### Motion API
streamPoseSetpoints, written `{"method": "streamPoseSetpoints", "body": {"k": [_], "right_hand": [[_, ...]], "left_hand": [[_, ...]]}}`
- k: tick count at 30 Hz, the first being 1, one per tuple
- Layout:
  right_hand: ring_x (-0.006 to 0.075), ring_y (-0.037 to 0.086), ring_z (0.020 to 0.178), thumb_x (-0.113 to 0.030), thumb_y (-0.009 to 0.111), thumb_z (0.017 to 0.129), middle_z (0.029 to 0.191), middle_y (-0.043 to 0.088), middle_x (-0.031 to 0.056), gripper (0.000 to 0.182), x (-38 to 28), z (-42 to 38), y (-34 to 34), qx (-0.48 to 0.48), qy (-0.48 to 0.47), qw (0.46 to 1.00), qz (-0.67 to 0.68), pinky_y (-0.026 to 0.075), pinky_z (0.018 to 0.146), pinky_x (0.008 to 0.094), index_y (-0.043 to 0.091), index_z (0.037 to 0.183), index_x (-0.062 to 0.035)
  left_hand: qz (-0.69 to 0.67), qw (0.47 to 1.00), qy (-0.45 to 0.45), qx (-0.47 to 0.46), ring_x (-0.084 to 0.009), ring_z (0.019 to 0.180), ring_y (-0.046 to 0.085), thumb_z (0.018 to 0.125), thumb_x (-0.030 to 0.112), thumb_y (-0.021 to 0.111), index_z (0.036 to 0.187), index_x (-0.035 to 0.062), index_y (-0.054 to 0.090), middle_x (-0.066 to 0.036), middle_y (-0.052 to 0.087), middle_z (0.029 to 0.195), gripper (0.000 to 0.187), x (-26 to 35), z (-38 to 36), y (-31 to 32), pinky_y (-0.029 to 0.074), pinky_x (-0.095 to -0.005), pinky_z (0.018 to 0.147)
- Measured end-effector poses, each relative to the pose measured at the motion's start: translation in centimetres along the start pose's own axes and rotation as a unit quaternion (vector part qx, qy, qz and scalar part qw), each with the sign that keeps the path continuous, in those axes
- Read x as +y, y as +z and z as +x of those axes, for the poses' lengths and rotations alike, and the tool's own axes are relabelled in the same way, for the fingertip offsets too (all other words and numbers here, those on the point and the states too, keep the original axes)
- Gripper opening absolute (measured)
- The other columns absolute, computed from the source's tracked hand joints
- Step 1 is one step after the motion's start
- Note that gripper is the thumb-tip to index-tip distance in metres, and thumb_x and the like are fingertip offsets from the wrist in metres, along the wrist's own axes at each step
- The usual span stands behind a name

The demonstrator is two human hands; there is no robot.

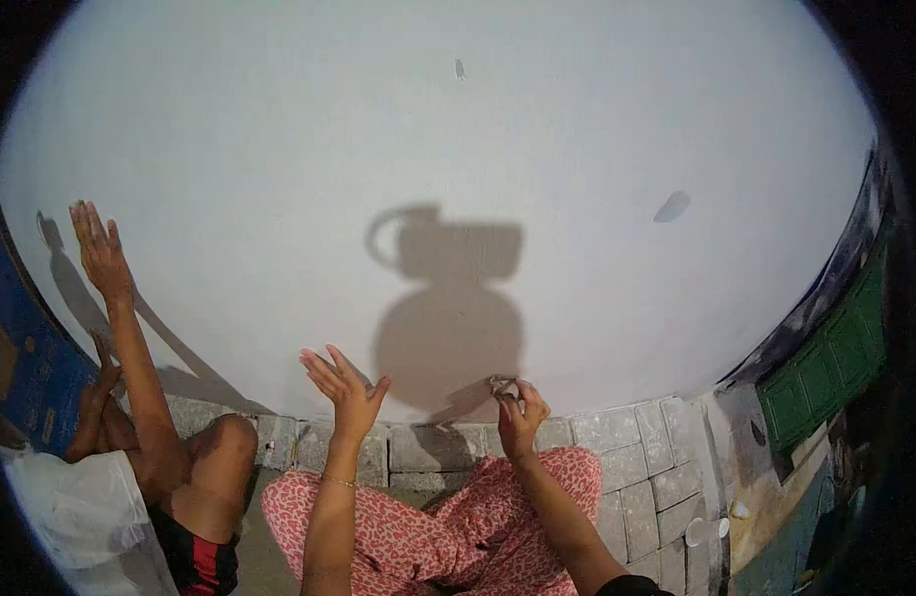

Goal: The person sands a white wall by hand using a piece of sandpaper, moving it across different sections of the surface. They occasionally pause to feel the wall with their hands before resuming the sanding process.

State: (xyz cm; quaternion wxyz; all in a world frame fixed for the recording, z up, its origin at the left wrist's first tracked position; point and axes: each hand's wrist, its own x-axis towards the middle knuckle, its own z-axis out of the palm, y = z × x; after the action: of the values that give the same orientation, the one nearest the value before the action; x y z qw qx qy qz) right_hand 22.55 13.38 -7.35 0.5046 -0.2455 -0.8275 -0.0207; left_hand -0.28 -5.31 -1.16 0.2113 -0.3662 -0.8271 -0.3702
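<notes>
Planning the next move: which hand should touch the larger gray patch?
Right hand, probably: it is nearer the patch, though its fingers pinch a small item. The left hand is open but farther.

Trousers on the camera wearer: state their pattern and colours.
Leopard-like spots, pink-red and white, on the trousers; shown in the head view.

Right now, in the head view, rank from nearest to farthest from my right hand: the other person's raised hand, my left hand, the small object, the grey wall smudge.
From your right hand:
1. Small object, at its fingertips
2. Left hand, leftward
3. Grey wall smudge, up and right
4. Other person's raised hand, far left
</notes>
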Motion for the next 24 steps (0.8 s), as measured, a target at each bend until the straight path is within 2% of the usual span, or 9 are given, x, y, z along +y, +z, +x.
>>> {"method": "streamPoseSetpoints", "body": {"k": [3, 7, 9, 12, 13, 16, 20, 22, 24], "right_hand": [[0.026, 0.051, 0.113, -0.004, 0.07, 0.077, 0.121, 0.057, 0.0067, 0.014, -0.7, 1.2, -1.5, 0.0, 0.027, 1.0, 0.003, 0.03, 0.091, 0.0386, 0.064, 0.087, -0.0102], [0.026, 0.053, 0.108, -0.003, 0.066, 0.079, 0.118, 0.057, 0.0065, 0.02, -1.7, 1.0, -2.6, 0.01, 0.077, 0.993, 0.09, 0.028, 0.092, 0.0424, 0.058, 0.096, -0.0106], [0.0206, 0.055, 0.102, -0.004, 0.062, 0.085, 0.11, 0.059, 0.0079, 0.017, -2.3, 0.3, -3.0, 0.008, 0.072, 0.99, 0.122, 0.033, 0.089, 0.0368, 0.055, 0.1, -0.0075], [0.0082, 0.049, 0.087, -0.006, 0.057, 0.092, 0.088, 0.053, -0.0001, 0.014, -2.3, -2.0, -2.6, 0.016, 0.324, 0.816, 0.478, 0.039, 0.077, 0.0232, 0.052, 0.104, -0.0048], [0.0082, 0.049, 0.087, -0.006, 0.057, 0.092, 0.088, 0.053, -0.0001, 0.014, -1.7, -2.4, -2.4, 0.018, 0.327, 0.815, 0.477, 0.039, 0.077, 0.0232, 0.052, 0.104, -0.0048], [0.012, 0.055, 0.087, -0.008, 0.057, 0.093, 0.093, 0.056, 0.0018, 0.025, -0.5, -2.9, -2.6, -0.019, 0.437, 0.636, 0.636, 0.046, 0.081, 0.0278, 0.048, 0.115, -0.0045], [0.0128, 0.057, 0.091, -0.006, 0.057, 0.092, 0.096, 0.059, 0.0021, 0.031, 0.2, -2.7, -3.3, -0.027, 0.477, 0.578, 0.662, 0.047, 0.082, 0.029, 0.047, 0.121, -0.0056], [0.011, 0.055, 0.091, -0.005, 0.059, 0.091, 0.1, 0.058, 0.0012, 0.043, 0.4, -3.0, -3.3, -0.059, 0.491, 0.511, 0.703, 0.046, 0.079, 0.0261, 0.042, 0.129, -0.002], [0.0116, 0.055, 0.094, -0.005, 0.06, 0.09, 0.107, 0.056, 0.0026, 0.045, -0.2, -3.2, -3.3, -0.06, 0.52, 0.494, 0.694, 0.046, 0.079, 0.026, 0.041, 0.131, -0.0023]], "left_hand": [[0.002, 1.0, -0.004, -0.009, -0.0493, 0.133, -0.025, 0.078, 0.051, 0.068, 0.144, 0.004, -0.018, -0.032, -0.029, 0.143, 0.118, -0.1, -0.2, 0.0, -0.006, -0.0648, 0.104], [-0.011, 1.0, -0.014, -0.017, -0.0494, 0.133, -0.025, 0.077, 0.051, 0.068, 0.144, 0.0042, -0.019, -0.032, -0.029, 0.142, 0.119, -0.1, -0.2, -0.1, -0.006, -0.0648, 0.104], [-0.01, 1.0, -0.01, -0.012, -0.0495, 0.133, -0.025, 0.077, 0.051, 0.069, 0.144, 0.0039, -0.019, -0.032, -0.029, 0.142, 0.119, -0.1, -0.3, -0.1, -0.006, -0.0649, 0.104], [-0.009, 1.0, -0.005, -0.008, -0.0494, 0.133, -0.025, 0.077, 0.049, 0.07, 0.144, 0.0034, -0.018, -0.032, -0.029, 0.142, 0.12, -0.1, -0.2, -0.1, -0.005, -0.0649, 0.104], [-0.012, 1.0, -0.006, -0.006, -0.0492, 0.133, -0.025, 0.076, 0.048, 0.071, 0.144, 0.0032, -0.017, -0.033, -0.028, 0.142, 0.12, -0.1, -0.2, -0.1, -0.005, -0.0649, 0.104], [-0.007, 1.0, -0.009, -0.012, -0.0484, 0.133, -0.025, 0.075, 0.047, 0.072, 0.144, 0.0024, -0.017, -0.033, -0.028, 0.142, 0.121, -0.3, -0.2, 0.1, -0.004, -0.0645, 0.105], [-0.004, 1.0, -0.015, -0.005, -0.0478, 0.134, -0.023, 0.075, 0.047, 0.073, 0.144, 0.0043, -0.017, -0.033, -0.027, 0.143, 0.121, 0.0, -0.2, 0.0, -0.004, -0.0642, 0.105], [-0.01, 1.0, -0.025, 0.014, -0.0475, 0.135, -0.02, 0.067, 0.031, 0.082, 0.144, 0.0052, -0.017, -0.031, -0.028, 0.144, 0.128, 0.4, -0.1, 0.1, 0.0, -0.0618, 0.107], [-0.016, 0.999, -0.004, 0.05, -0.0473, 0.136, -0.019, 0.068, 0.03, 0.081, 0.145, 0.0062, -0.016, -0.03, -0.028, 0.144, 0.126, 0.8, -0.4, 0.1, 0.001, -0.062, 0.107]]}}
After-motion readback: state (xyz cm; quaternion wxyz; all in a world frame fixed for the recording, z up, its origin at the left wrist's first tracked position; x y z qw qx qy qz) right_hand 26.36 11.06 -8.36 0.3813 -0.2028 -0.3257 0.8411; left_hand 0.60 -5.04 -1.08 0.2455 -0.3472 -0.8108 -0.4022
